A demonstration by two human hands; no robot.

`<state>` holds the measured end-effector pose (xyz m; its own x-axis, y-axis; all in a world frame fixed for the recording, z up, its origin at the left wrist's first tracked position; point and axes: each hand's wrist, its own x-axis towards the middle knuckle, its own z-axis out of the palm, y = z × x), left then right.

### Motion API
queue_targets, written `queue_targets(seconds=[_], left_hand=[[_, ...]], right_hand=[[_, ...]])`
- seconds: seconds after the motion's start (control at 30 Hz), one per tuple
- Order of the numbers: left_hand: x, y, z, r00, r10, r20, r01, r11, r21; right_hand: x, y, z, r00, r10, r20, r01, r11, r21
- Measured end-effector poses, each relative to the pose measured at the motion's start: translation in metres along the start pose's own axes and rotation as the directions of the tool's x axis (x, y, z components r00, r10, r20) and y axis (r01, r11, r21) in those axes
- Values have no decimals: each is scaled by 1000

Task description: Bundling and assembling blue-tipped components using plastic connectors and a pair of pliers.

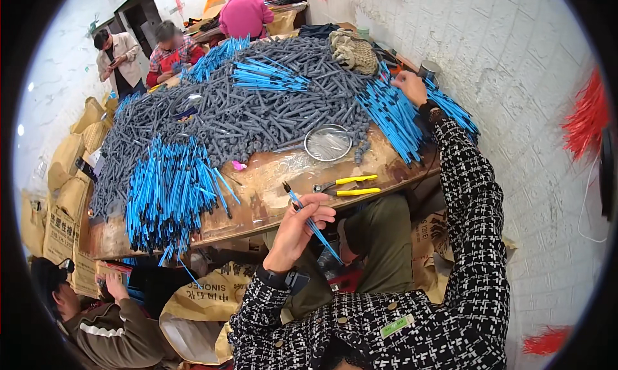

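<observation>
My left hand [300, 227] is closed round a thin blue rod with black fittings [323, 238], held slanting in front of the table edge. My right hand [409, 86] reaches to the far right, its fingers bent together above a pile of similar blue rods [391, 120]. What lies between those fingers is too small to make out. Close to my left hand, pliers with yellow handles [351, 191] rest on the table's near edge. Beyond them stands a round metal dish [351, 138] of thin clear pieces.
A heap of grey plastic parts [270, 119] covers much of the wooden table [257, 206]. More blue rods [170, 196] lie at the near left, partly over the edge. A metal can [428, 69] stands by the right wall. Several people sit or stand around, one [119, 325] at my left.
</observation>
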<state>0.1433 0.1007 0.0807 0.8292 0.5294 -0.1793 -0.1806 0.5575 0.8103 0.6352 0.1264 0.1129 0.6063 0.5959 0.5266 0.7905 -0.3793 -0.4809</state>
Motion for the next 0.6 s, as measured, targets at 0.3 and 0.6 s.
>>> queue_targets(seconds=[0.3, 0.6], left_hand=[[8, -7, 4, 1000, 29, 11, -28, 999, -44], [-7, 5, -4, 983, 175, -52, -177, 984, -35]], right_hand=[[35, -5, -14, 960, -280, -23, 281, 959, 42], [13, -90, -60, 945, -256, -204, 313, 891, 330]])
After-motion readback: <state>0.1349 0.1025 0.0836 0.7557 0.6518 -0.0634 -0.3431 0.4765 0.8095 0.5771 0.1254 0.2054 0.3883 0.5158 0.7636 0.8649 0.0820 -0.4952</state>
